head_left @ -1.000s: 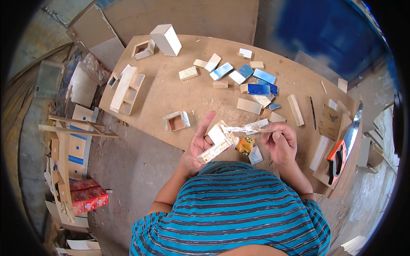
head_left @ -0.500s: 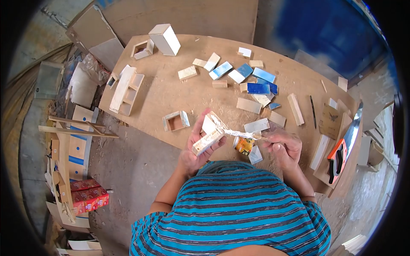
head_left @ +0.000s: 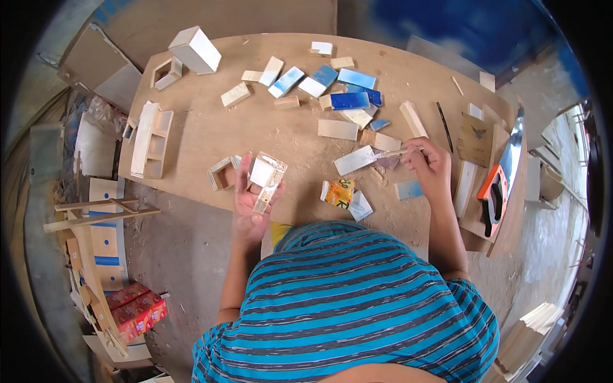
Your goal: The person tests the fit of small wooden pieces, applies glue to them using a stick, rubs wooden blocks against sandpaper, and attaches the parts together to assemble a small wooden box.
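My left hand (head_left: 248, 214) is closed around a small wooden box piece (head_left: 269, 182), its edges smeared with something white. One white panel of the piece faces up. In my right hand (head_left: 429, 158) is a thin wooden stick (head_left: 394, 152), pinched between thumb and fingers. The stick's whitish end is over a white-faced wood block (head_left: 355, 161); I cannot tell whether they touch. Between the hands, a yellow-orange container (head_left: 338, 191) lies on the table, close to a pale block (head_left: 361, 205). Just left of my left hand stands a small open wooden frame (head_left: 224, 173).
Several blue and bare wood blocks (head_left: 350, 101) are scattered over the table (head_left: 198, 137). A compartmented wooden piece (head_left: 152, 142) and a tall white box (head_left: 195, 50) stand at the left. At the right edge lies an orange-handled saw (head_left: 495, 191), near a black pencil-like rod (head_left: 444, 126).
My hands have drawn apart. The stick has left the wooden piece and moved right, over the white-faced block. The left hand has turned the piece more upright. The whole view has shifted.
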{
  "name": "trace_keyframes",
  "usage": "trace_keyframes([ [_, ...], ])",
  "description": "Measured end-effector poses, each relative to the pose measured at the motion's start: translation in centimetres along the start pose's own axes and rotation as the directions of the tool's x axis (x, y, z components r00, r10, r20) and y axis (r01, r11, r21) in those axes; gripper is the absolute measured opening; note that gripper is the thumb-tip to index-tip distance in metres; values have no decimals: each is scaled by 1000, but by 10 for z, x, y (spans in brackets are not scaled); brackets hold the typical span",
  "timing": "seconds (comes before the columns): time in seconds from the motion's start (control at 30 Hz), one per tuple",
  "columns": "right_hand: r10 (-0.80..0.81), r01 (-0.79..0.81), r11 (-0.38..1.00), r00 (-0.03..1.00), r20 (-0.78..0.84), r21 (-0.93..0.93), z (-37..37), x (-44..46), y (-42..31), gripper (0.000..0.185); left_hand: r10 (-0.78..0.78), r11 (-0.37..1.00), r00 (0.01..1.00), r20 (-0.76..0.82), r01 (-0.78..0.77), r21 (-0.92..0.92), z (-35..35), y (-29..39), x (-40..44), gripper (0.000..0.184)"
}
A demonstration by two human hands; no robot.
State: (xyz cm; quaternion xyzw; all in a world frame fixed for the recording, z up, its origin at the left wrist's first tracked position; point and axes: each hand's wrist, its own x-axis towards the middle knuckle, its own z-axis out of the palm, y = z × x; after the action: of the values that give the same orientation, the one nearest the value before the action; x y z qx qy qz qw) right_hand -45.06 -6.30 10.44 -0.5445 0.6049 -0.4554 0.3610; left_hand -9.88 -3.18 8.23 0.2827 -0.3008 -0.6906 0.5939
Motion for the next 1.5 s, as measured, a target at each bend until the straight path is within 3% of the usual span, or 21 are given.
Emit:
trace_keyframes([
  [0.17,184,-171,982,963,198,-80,-1,-4,28,14,-145,987,989,40,147,-57,-5,-19,-2,117],
  [0.27,261,-262,964,918,297,-37,14,-15,47,15,-241,969,962,125,246,-23,-2,-38,4,111],
  [0.4,293,-364,918,888,354,155,38,-24,55,19,-320,946,933,164,325,-3,-11,-61,13,109],
  [0.6,280,-340,938,859,429,69,74,-19,51,23,-299,954,944,136,301,8,-8,-67,14,107],
  [0.7,-122,125,992,970,210,-2,88,-8,73,25,-235,970,966,111,240,-27,-10,-66,15,105],
  [0.73,-8,27,993,985,170,-111,77,-6,44,21,-266,956,959,97,275,-100,-11,-60,15,111],
  [0.83,-105,130,877,991,79,-463,55,-12,21,24,-93,996,996,-17,93,-6,-11,-50,9,112],
  [0.87,17,125,824,969,245,-552,45,-19,26,36,-24,993,999,-43,29,117,-7,-42,7,113],
  [0.97,30,278,718,904,427,-638,39,-48,13,40,30,928,993,-112,14,372,-16,-34,-4,114],
  [1.1,-15,279,750,914,406,-600,58,-61,26,44,169,657,977,-133,-11,754,-32,-43,-7,115],
  [1.17,-57,315,775,898,436,-548,56,-59,30,43,237,575,962,-136,-26,818,-32,-47,-7,110],
  [1.23,103,205,853,836,539,-480,45,-49,26,43,330,417,941,-71,-77,906,-41,-53,-4,108],
  [1.27,177,143,879,787,591,-454,41,-41,20,43,336,382,935,-115,-23,924,-39,-53,-4,105],
  [1.37,94,42,974,816,570,-221,40,-20,3,36,314,315,935,-163,59,947,-36,-50,0,107],
  [1.4,108,19,973,841,530,-228,45,-12,-8,33,355,257,924,-138,46,965,-35,-50,1,106],
  [1.5,7,85,977,906,424,-198,74,12,-16,29,413,253,906,-90,-19,967,-42,-57,5,103],
])
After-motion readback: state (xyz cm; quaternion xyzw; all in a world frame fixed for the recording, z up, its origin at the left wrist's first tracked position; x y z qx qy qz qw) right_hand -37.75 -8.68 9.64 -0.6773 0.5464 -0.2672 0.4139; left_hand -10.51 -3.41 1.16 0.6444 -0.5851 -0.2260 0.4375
